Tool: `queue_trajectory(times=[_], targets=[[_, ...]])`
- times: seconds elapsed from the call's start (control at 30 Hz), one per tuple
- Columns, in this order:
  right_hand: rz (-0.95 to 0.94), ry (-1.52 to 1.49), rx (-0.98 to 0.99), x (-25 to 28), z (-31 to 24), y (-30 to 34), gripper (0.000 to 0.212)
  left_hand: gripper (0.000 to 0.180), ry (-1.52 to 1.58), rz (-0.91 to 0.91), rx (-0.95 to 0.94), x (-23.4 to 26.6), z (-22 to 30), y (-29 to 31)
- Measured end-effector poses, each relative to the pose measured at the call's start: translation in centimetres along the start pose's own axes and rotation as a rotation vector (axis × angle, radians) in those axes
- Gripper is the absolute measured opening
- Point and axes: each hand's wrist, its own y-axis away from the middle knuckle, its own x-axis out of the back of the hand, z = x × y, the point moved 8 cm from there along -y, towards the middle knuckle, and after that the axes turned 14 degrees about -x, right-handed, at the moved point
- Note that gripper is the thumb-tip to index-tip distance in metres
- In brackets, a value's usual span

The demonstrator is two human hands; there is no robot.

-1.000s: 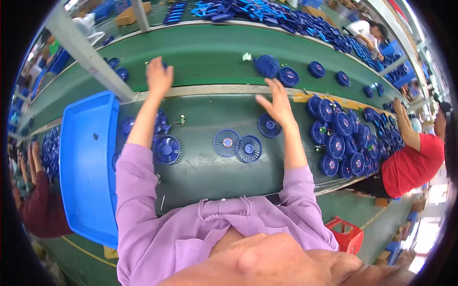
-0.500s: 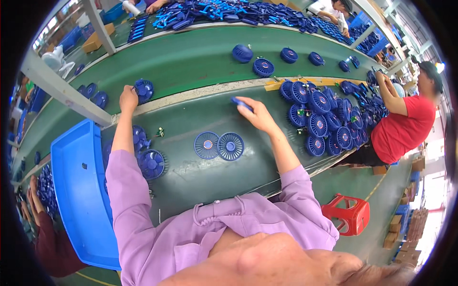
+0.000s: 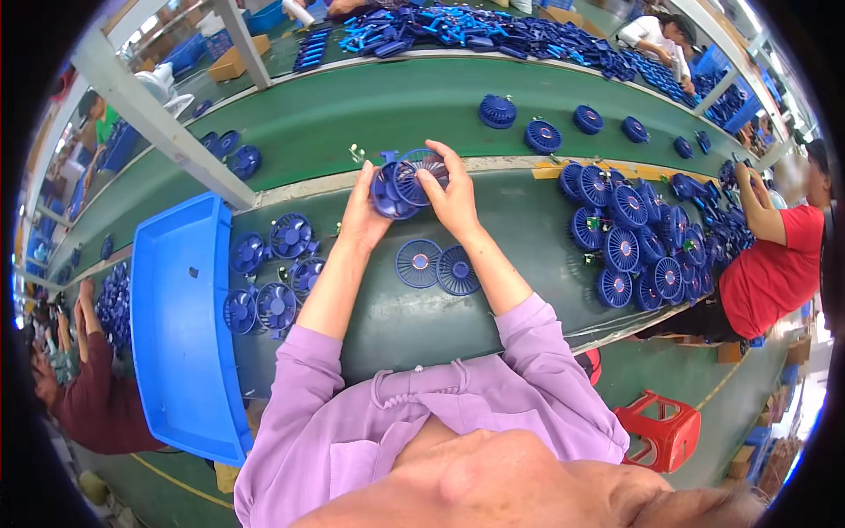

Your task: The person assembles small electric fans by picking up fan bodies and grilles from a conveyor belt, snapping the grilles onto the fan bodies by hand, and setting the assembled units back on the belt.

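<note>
My left hand point(image 3: 362, 218) is closed on a dark blue fan head point(image 3: 385, 195), whose blades and a small wire end show above the work table. In my right hand point(image 3: 455, 201) is a round blue grille point(image 3: 415, 179), held tilted against the front of the fan head. Whether the two parts are locked together I cannot tell. Below my hands, two more grilles lie side by side on the table: one with an orange-ringed centre point(image 3: 417, 264) and a plain-centred one point(image 3: 458, 270). Left of my left forearm sit several open fan heads point(image 3: 290, 234) with bare blades.
A blue bin point(image 3: 180, 352) stands at the left. Several grille-covered fan heads point(image 3: 628, 207) are piled at the right, near a person in red point(image 3: 770, 273). Beyond the table edge runs a green conveyor belt point(image 3: 370, 114) carrying fan heads. A red stool point(image 3: 660, 431) stands at lower right.
My left hand has come from the belt's edge toward the middle with a fan head. My right hand has brought a grille over to it, and the two parts now meet.
</note>
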Motion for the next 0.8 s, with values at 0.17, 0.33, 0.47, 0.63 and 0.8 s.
queue_trajectory(times=[0.17, 0.33, 0.47, 0.63, 0.8], targets=[[-0.012, 0.375, 0.39, -1.9, -2.5, 2.0, 0.05, 0.044, 0.129, 0.034, -0.007, -0.1, -0.3, 1.5], [-0.222, 0.307, 0.401, -4.5, -2.1, 3.3, 0.073, 0.035, 0.035, 0.195, -0.161, 0.5, 0.8, 2.0], [-0.268, 0.176, 0.392, -4.9, -1.7, 3.3, 0.086, 0.042, -0.239, 0.189, -0.45, -1.9, 2.6, 3.3], [-0.347, -0.209, 0.165, -6.1, -0.8, 3.6, 0.068, 0.038, -0.663, 0.136, -0.747, -2.0, 4.0, 3.8], [-0.288, -0.101, 0.037, -6.3, 1.3, 1.4, 0.059, 0.04, -0.938, 0.016, -0.625, 0.0, 4.3, 0.7]])
